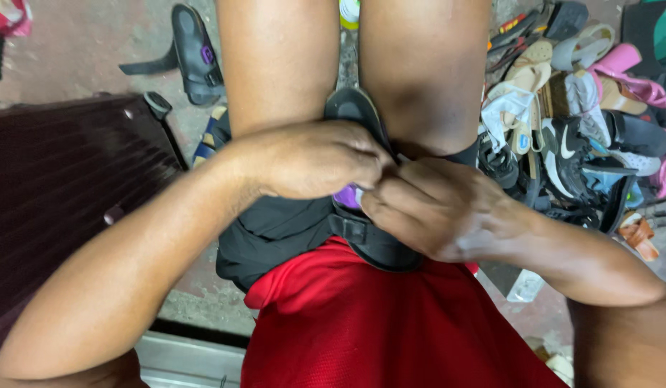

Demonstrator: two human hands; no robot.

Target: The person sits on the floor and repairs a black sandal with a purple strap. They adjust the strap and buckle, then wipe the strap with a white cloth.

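Both your hands are closed in a pinch on the black sandal that lies in your lap between your knees: your left hand comes over it from the left, fingers curled and tips pressed together at the middle, and your right hand meets it there from the right, thumb and forefinger nipped on the same spot. Just under that pinch a small purple piece shows; whether it is part of the sandal or something apart, I cannot tell. To do this well, I judge you should keep the sandal braced against your thighs so it cannot twist, hold one hand steady as the anchor and let the other do the fine work, and keep your fingertips close to the spot for control. The sandal's long axis runs away from you, slightly tilted: one end points up between your knees toward the floor ahead, the other end with the strap and buckle rests against your red shirt. A heap of shoes lies on the floor to your right, and another black sandal lies far left.
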